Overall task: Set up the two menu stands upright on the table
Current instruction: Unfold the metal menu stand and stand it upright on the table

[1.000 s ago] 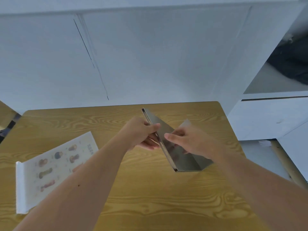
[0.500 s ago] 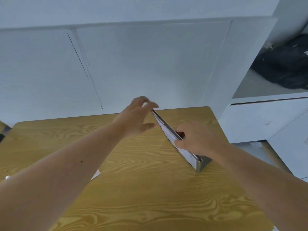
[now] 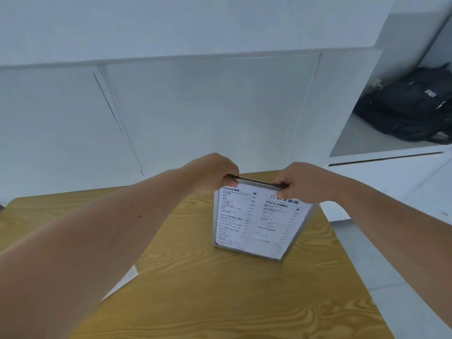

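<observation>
A menu stand (image 3: 256,226) with a printed white sheet in a metal frame stands upright near the far right of the wooden table (image 3: 220,302), its printed face toward me. My left hand (image 3: 215,172) grips its top left corner and my right hand (image 3: 300,182) grips its top right corner. A white corner of the second menu (image 3: 124,280) pokes out from under my left forearm; the remainder of it is hidden.
A white wall panel (image 3: 195,113) rises right behind the table's far edge. To the right are a white cabinet (image 3: 391,177) and a black backpack (image 3: 411,106) on a ledge. The table's right edge lies close to the stand.
The stand was turned from edge-on to facing me and now stands upright. Both hands shifted to its top corners. The view tilted up, hiding most of the second menu.
</observation>
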